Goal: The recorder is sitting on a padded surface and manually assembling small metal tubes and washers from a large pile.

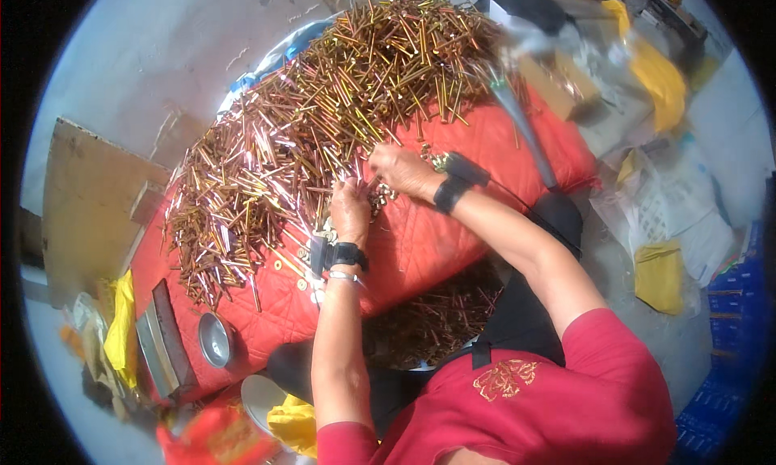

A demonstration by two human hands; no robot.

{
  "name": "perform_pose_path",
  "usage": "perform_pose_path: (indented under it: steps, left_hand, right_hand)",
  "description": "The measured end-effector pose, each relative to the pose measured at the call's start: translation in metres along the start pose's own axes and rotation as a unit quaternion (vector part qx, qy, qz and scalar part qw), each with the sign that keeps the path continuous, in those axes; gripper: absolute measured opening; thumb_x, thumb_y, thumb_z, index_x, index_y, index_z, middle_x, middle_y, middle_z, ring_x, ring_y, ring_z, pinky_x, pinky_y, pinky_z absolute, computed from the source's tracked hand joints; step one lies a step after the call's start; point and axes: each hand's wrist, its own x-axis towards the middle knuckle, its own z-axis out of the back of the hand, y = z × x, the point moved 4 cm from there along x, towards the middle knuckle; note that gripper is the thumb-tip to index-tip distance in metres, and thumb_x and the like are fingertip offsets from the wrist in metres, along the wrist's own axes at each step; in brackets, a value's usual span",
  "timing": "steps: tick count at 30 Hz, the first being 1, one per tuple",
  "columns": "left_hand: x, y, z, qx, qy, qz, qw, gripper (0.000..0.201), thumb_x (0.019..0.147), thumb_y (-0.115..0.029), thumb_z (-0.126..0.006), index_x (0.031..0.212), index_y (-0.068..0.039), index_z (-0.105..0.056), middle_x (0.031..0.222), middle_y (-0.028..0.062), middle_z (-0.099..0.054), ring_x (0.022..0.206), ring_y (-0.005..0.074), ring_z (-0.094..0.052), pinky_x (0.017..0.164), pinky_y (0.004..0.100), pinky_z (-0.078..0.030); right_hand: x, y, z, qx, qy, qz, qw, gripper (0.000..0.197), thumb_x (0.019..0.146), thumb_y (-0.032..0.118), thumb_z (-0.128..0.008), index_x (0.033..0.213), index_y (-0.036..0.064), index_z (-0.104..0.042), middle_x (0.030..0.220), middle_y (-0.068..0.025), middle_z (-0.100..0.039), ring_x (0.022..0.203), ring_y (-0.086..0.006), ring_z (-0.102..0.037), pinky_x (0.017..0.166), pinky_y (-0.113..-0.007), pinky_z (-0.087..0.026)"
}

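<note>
A large heap of long, thin, gold-coloured metal rods that look like bolts covers the far side of a red quilted cover. At the heap's near edge, my left hand and my right hand are close together, fingers pinched. Whatever they hold is too small and too hidden to name. Small pale ring-like pieces lie scattered under and between the hands. A couple of loose washers rest left of my left wrist. Both wrists wear black straps with small dark modules.
A metal bowl and a grey metal channel sit at the cover's left end. On the right lies a long grey tool, near a cardboard box. Yellow bags and blue boxes stand farther right. More rods lie below the cover's front edge.
</note>
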Motion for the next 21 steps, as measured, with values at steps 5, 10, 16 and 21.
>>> perform_pose_path:
  steps: [5,10,16,21]
  left_hand:
    - [-0.005,-0.016,-0.006,0.146,0.039,-0.050,0.987,0.003,0.081,-0.006,-0.053,0.082,-0.005,-0.056,0.092,0.0169,-0.058,0.063,0.0356,-0.063,0.055,0.0454,-0.050]
    - [0.006,-0.004,0.008,0.101,-0.020,-0.047,0.994,0.007,0.082,-0.010,-0.057,0.085,-0.004,-0.054,0.084,0.0168,-0.058,0.067,0.0363,-0.063,0.060,0.0460,-0.049]
    - [-0.040,0.043,0.052,-0.408,-0.006,0.265,0.874,0.009,0.089,-0.012,-0.060,0.091,-0.003,-0.060,0.071,-0.0021,-0.054,0.057,0.0056,-0.050,0.046,0.0222,-0.043]
    - [-0.091,0.058,0.092,-0.519,-0.053,0.391,0.758,0.018,0.085,-0.011,-0.065,0.099,0.000,-0.062,0.064,-0.0048,-0.051,0.045,0.0010,-0.036,0.040,0.0174,-0.025]
  right_hand:
    - [0.015,-0.046,0.022,-0.118,-0.120,-0.194,0.966,0.017,0.080,0.006,-0.058,0.095,0.0039,-0.052,0.097,-0.0188,-0.056,0.089,-0.0370,-0.060,0.073,-0.048,-0.051]
    - [0.030,-0.069,0.019,-0.125,-0.056,-0.190,0.972,0.019,0.080,0.007,-0.059,0.096,0.0016,-0.049,0.092,-0.0215,-0.057,0.095,-0.0396,-0.058,0.079,-0.048,-0.048]
    - [0.006,-0.006,0.031,-0.195,-0.091,-0.062,0.975,0.008,0.074,0.007,-0.056,0.080,0.0015,-0.058,0.082,-0.0181,-0.057,0.079,-0.0354,-0.059,0.067,-0.046,-0.050]
    - [-0.036,0.044,0.052,-0.114,-0.009,-0.051,0.992,0.007,0.074,0.006,-0.056,0.079,0.0010,-0.057,0.079,-0.0169,-0.059,0.076,-0.0342,-0.061,0.068,-0.045,-0.049]
